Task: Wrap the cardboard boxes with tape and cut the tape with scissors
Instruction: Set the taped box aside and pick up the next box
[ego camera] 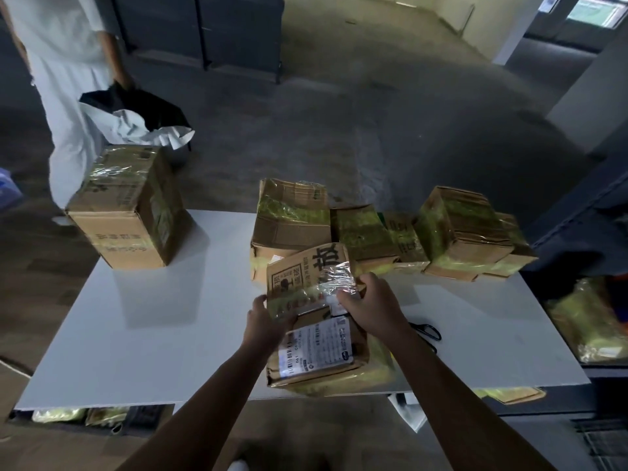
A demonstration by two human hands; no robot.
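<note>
A small cardboard box point(302, 273) with black print and clear tape over it is tilted above a second box point(319, 355) that bears a white shipping label. My left hand point(263, 321) grips the tilted box at its left lower edge. On the box's right side my right hand point(372, 304) holds it, fingers curled over the taped part. Black scissors point(429, 331) lie on the white table point(153, 317) just right of my right forearm, partly hidden by it. No tape roll is visible.
Several taped boxes point(380, 232) are piled along the table's far edge. A larger box point(129, 209) stands at the far left corner. A person in white clothes point(64, 83) stands beyond it beside a black bag point(142, 107) of white paper. More taped boxes point(584, 321) lie right of the table.
</note>
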